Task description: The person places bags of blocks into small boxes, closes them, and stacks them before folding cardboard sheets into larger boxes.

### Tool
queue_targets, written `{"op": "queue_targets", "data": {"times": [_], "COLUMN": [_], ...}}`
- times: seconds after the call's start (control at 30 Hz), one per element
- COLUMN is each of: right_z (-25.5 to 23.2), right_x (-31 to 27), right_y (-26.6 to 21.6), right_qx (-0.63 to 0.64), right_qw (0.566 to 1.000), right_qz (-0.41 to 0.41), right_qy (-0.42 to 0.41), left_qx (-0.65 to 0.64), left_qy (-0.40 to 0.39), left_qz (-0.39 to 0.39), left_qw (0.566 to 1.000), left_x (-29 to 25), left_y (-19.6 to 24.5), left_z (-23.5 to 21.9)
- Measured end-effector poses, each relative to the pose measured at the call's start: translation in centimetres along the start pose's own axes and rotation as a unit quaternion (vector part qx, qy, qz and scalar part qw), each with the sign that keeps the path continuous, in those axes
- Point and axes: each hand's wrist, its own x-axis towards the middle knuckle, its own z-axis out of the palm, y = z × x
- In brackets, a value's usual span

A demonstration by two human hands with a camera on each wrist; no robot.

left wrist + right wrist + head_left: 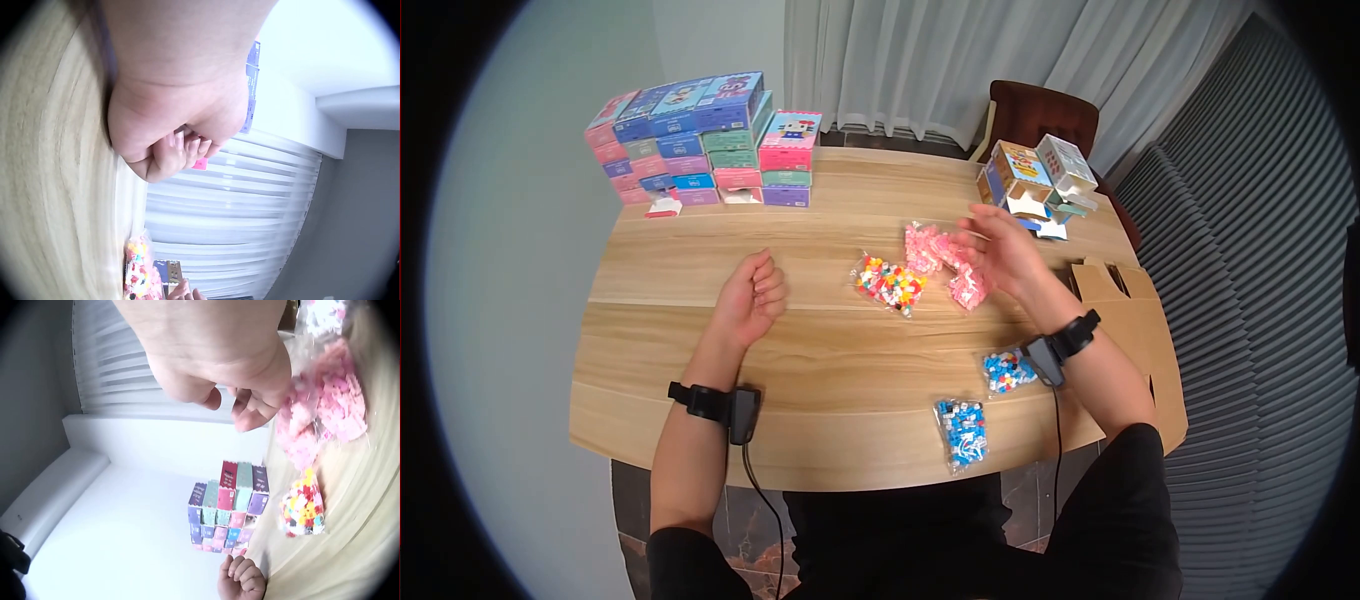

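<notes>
Stack [685, 150]: far-left corner of bench [850, 370]. Left hand [752, 300]: fingers curled in, nothing visible held. Multicoloured bag [890, 284], pink bags [921, 248]: mid-bench. Blue bag [965, 437]: near edge; a snagged cable [1057, 430] (hanging nearby) could drag it off. Right hand [1007, 255]: fingers loosely bent, holding nothing visible, beside pink bags.

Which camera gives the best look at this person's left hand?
The left wrist view: the left hand is largest there, with its fingertips visible. The head view shows it smaller, from above; the right wrist view shows it small at the bottom edge.
</notes>
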Motion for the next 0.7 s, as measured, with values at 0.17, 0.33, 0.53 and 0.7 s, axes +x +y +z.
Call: {"op": "queue_targets", "data": {"times": [0.17, 0.33, 0.53, 0.7], "right_z": [-4.2, -7.1, -8.5, -8.2], "right_x": [-1.7, -1.2, 0.4, -0.3], "right_y": [-2.8, -3.3, -3.5, -3.1], "right_qx": [-0.085, -0.249, -0.292, -0.289], "right_qw": [0.992, 0.959, 0.949, 0.950], "right_qz": [-0.063, -0.079, -0.041, -0.069], "right_qy": [0.064, 0.109, 0.108, 0.097], "left_qx": [-0.012, -0.009, -0.011, -0.017], "left_qy": [-0.018, -0.017, -0.016, -0.015], "left_qz": [-0.003, -0.002, -0.003, -0.007], "left_qw": [1.000, 1.000, 1.000, 1.000], "left_x": [0.0, 0.0, -0.1, -0.1], "left_y": [0.1, 0.0, 0.1, 0.1], "left_z": [-0.2, 0.1, 0.0, 0.1]}}
